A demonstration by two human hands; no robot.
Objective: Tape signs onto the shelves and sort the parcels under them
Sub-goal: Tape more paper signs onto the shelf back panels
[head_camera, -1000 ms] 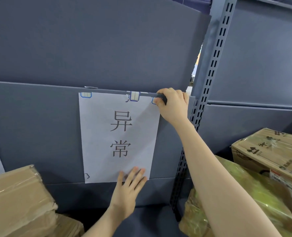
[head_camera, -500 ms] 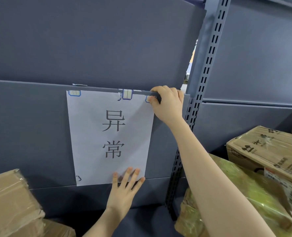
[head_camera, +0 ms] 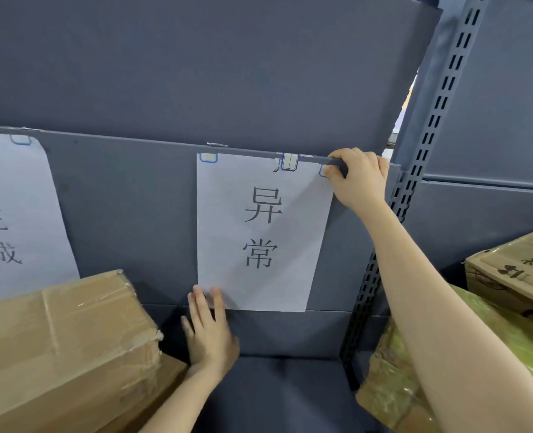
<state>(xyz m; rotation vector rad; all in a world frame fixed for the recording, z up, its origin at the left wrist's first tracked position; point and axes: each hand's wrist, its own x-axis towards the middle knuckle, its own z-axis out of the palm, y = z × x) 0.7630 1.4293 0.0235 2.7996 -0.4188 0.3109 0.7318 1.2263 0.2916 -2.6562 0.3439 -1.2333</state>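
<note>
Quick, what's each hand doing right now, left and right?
Left hand: open, flat, fingertips pressing the lower left corner of the white paper sign with black characters.
Right hand: closed, curled over the grey metal shelf edge at the sign's top right corner.

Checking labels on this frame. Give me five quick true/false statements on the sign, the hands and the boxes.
1. The right hand presses the top right corner of the 异常 sign against the shelf panel's upper edge. True.
2. The left hand holds a roll of tape. False: it lies flat and open, fingers on the sign's bottom left corner.
3. A second sign hangs to the left. True.
4. The taped cardboard box sits right of the slotted upright. False: it sits at lower left.
5. The 异常 sign has no labels along its top edge. False: blue-bordered stickers show there.
</note>
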